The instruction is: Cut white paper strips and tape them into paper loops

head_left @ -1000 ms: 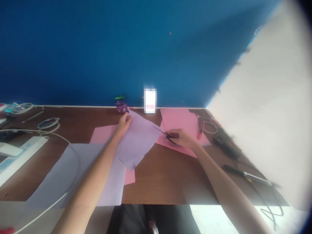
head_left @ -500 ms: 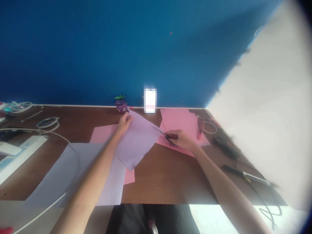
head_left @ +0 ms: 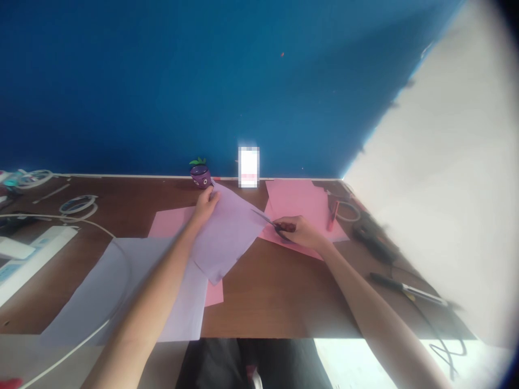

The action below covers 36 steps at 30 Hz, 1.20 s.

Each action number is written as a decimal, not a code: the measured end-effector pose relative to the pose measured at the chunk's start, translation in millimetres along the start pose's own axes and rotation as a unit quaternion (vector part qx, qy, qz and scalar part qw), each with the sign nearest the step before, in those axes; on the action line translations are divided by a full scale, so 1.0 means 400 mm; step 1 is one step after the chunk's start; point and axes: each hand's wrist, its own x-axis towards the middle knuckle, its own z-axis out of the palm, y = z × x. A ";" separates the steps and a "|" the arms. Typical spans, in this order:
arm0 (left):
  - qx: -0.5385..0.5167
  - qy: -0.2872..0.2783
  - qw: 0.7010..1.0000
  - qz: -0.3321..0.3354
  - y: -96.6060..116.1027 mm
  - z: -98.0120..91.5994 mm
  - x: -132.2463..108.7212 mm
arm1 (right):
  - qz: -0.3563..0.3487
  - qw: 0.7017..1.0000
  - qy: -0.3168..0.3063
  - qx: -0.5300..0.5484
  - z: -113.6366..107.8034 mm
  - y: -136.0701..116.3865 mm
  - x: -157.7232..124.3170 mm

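My left hand pinches the upper left corner of a lilac sheet of paper, which is tilted up off the desk. Dark-handled scissors are in my right hand. Their blade points left and meets the right part of the lilac sheet; whether it is cutting I cannot tell. Under and behind the scissors lie pink sheets. A second lilac sheet lies flat beneath my left forearm, over another pink sheet.
Behind my left hand stands a purple cup with green leaves. A bright phone-like screen leans at the blue wall. At left are a white power strip, its cable and tape rolls. At right lie a red tool and a dark-handled tool.
Hardly anything differs. The whole view has shifted slightly; both hands, the lilac sheet and the scissors keep about the same positions.
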 end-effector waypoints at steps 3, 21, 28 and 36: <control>0.014 0.001 1.000 0.007 -0.002 0.000 0.000 | 0.000 1.000 0.003 -0.001 0.000 0.000 0.000; 0.008 -0.015 0.999 0.030 0.005 0.015 -0.008 | 0.005 1.000 0.010 0.021 -0.004 -0.008 -0.003; 0.000 -0.046 0.998 0.042 0.014 0.024 -0.015 | 0.023 0.998 -0.008 0.061 -0.005 -0.001 -0.005; 0.019 -0.049 0.997 0.055 0.017 0.025 -0.020 | 0.043 0.989 -0.037 0.135 -0.006 -0.002 -0.005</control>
